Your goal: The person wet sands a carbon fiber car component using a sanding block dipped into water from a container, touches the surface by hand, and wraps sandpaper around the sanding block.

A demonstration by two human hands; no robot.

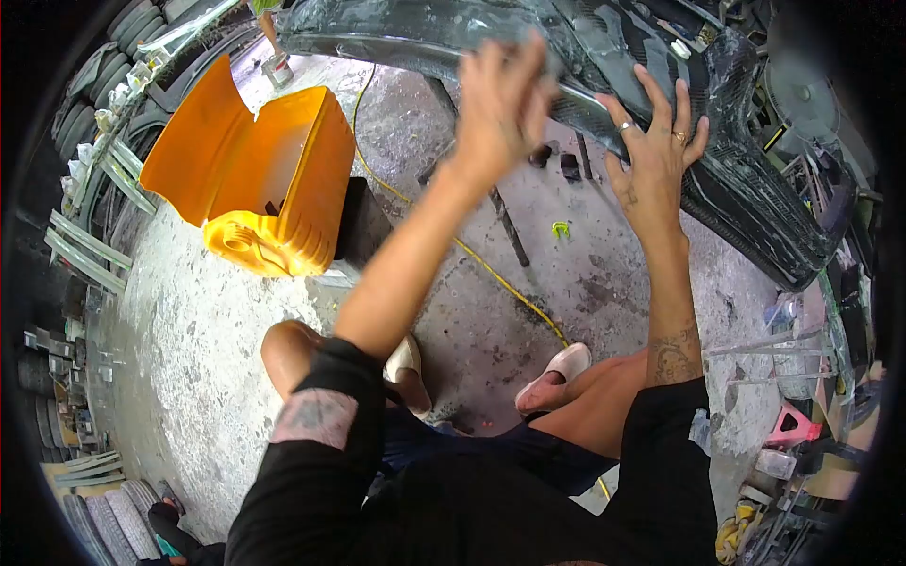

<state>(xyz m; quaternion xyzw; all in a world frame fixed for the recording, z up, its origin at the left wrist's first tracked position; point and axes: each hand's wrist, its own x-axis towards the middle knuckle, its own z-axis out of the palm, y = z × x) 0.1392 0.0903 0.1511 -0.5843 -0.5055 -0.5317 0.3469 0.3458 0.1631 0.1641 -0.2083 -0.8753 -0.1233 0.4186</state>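
A large dark carbon-fibre panel [415, 49], streaked with pale dust and wet-looking patches, lies across the top of the view. My right hand [658, 141] rests on its near edge with the fingers spread and holding nothing; rings show on two fingers. To its left, my left hand [502, 108] is over the same edge, smeared by motion. Whether anything is under its fingers or palm cannot be made out. Below the panel, a dark stand leg [510, 226] reaches down to the floor.
A cut-open yellow jerrycan [316, 179] sits on a dark box [363, 226] at left. A yellow hose [491, 278] crosses the concrete floor, near a small bright-green piece [561, 229]. Tyres [118, 519] and part of another person [175, 528] are at lower left. Clutter lines the right side.
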